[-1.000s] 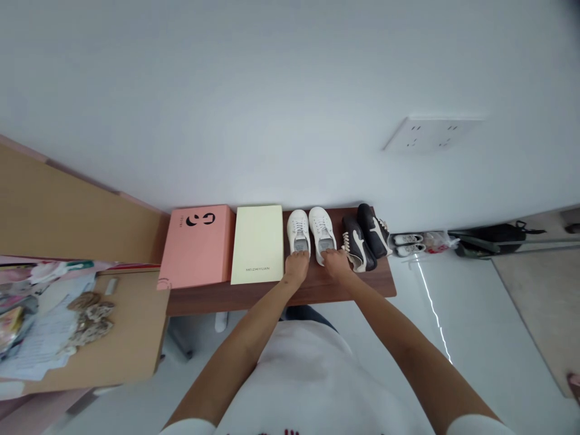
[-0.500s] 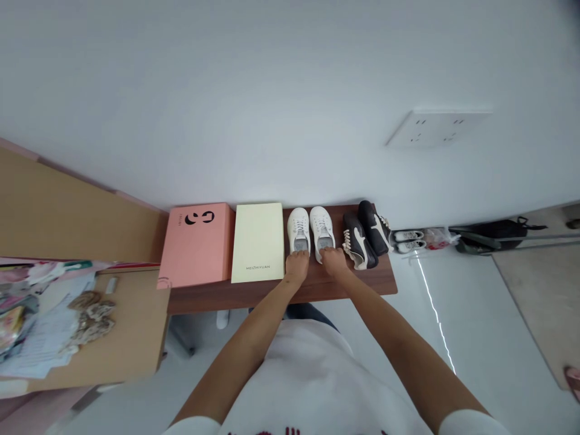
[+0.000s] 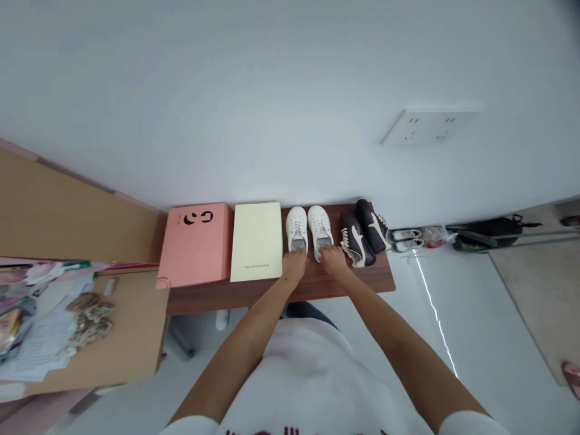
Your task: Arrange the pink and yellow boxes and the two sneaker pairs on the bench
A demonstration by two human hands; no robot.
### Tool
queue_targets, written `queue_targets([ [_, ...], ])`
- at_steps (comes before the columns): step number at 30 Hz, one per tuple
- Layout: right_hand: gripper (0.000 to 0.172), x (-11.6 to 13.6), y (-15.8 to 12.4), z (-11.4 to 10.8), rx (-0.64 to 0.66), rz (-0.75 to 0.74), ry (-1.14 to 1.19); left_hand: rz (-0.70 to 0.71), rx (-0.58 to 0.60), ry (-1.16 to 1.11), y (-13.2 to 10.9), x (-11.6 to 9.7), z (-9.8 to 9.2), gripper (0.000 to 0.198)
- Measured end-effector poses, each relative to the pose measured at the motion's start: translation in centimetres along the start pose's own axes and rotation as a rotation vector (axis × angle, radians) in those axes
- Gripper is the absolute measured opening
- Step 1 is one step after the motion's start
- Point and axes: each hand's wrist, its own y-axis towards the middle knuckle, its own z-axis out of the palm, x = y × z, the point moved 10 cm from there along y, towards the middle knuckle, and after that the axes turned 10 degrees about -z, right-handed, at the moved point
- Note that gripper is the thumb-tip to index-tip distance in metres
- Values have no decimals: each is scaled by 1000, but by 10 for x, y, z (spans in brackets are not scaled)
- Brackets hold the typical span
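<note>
Two white sneakers stand side by side on a brown wooden shelf (image 3: 312, 290), toes toward the wall. My left hand (image 3: 295, 262) is closed on the heel of the left white sneaker (image 3: 297, 225). At the heel of the right white sneaker (image 3: 320, 223), my right hand (image 3: 333, 258) is closed in the same way. Both heels are partly covered by my fingers. Just right of them sits a pair of black sneakers (image 3: 357, 238) with cream laces, set at an angle. A cream box (image 3: 257, 238) lies to the left, beside a pink box (image 3: 194, 254).
At the left is a tan desk (image 3: 140, 326) with papers and scrunchies (image 3: 93, 317). A socket plate (image 3: 430, 125) is on the wall. Farther right, smaller white shoes (image 3: 408, 244), a plastic bag (image 3: 437, 235) and a black bag (image 3: 493, 232) lie along the wall.
The view has shifted very slightly. Both hands stay at the heels of the white sneakers, and the shoes and boxes keep their places on the shelf.
</note>
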Motion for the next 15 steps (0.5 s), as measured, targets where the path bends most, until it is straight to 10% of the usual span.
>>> queue_targets([
  [8,28,-35,-29,-27,-127,108,51,129,-126,-72,-6,-41,-31,23],
  [15,33,-122,-72,-34,-154,324,72,413,19,-400,-18,-138,2,18],
])
